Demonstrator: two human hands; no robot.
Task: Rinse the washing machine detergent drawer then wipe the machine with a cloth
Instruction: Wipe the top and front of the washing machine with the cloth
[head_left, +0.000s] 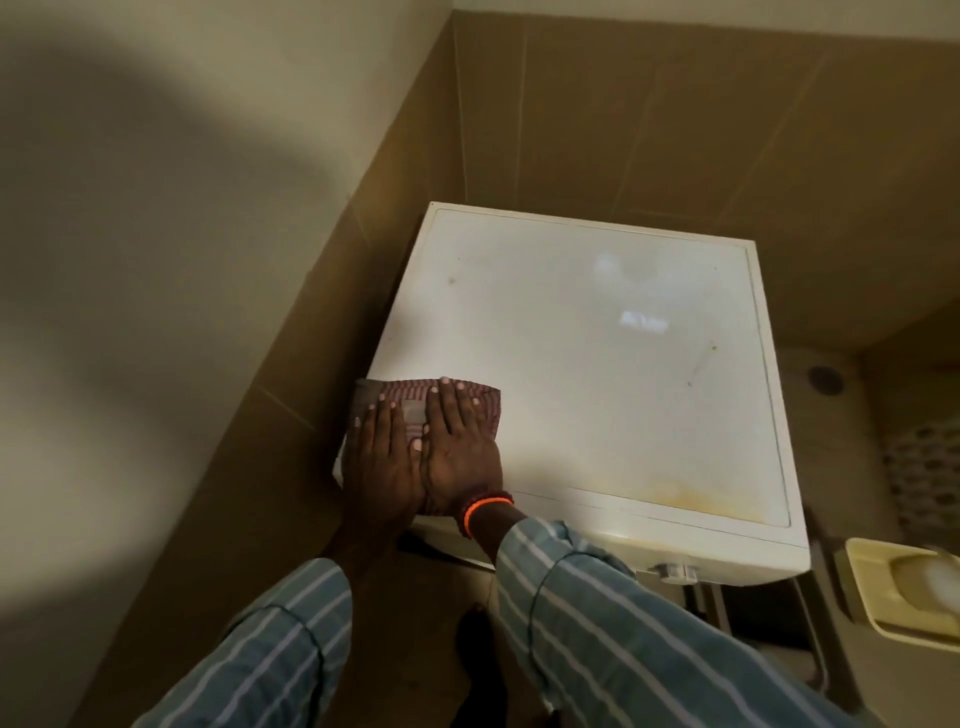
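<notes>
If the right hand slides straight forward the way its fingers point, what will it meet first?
The right hand lies flat on the cloth, fingers pointing to the far edge. Ahead lies only bare machine top; probably the tiled wall comes first.

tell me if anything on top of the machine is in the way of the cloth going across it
Nothing visible. Both hands, left hand and right hand, press the cloth flat at the near-left corner; the rest of the washing machine top shows only stains.

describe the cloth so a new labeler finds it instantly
Start at the white washing machine in the tiled corner. On its top, at the near left corner, both hands, left hand and right hand, press flat on the cloth. It is the only fabric on the lid: folded, dark red with fine pale stripes.
</notes>
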